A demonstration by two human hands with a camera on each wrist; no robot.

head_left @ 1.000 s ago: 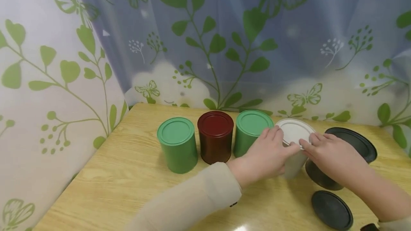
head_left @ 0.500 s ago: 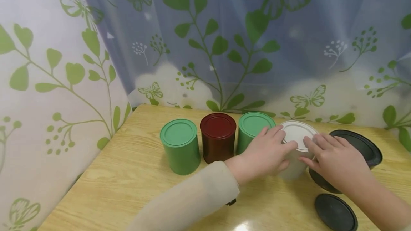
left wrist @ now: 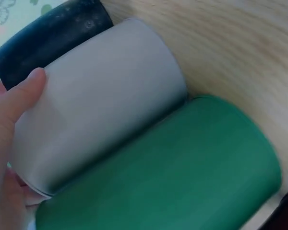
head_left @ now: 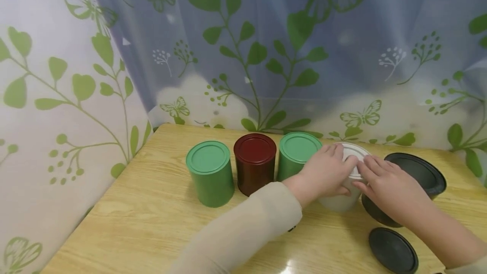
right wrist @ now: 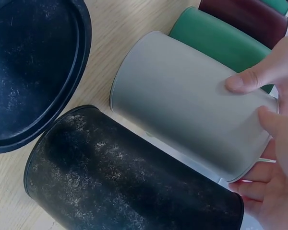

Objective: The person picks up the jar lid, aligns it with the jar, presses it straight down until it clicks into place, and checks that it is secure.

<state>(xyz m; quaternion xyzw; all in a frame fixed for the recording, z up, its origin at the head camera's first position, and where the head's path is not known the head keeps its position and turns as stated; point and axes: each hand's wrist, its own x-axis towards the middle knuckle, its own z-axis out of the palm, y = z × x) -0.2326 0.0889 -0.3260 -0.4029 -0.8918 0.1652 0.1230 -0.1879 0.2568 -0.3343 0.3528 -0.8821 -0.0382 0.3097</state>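
A white can (head_left: 338, 200) stands upright between my two hands, its white lid (head_left: 351, 155) partly hidden by fingers. My left hand (head_left: 329, 170) grips the left part of its top, fingers over the lid and thumb (left wrist: 31, 88) against the side. From the right, my right hand (head_left: 393, 191) grips the same top edge, with fingers on the lid and thumb (right wrist: 273, 120) on the side. Just left of the white can is a green can (head_left: 298, 149). A black can (head_left: 384, 210) stands close on the right, partly behind my right hand.
Further left on the wooden table (head_left: 133, 223) stand a dark red can (head_left: 255, 172) and another green can (head_left: 211, 181), both lidded. A black round lid (head_left: 393, 250) lies near the front right. Leaf-patterned curtains (head_left: 243, 54) hang behind the table.
My left hand has moved right and further over the white lid. My right thumb has dropped from the lid's edge to the can's side. The white can has shifted slightly left.
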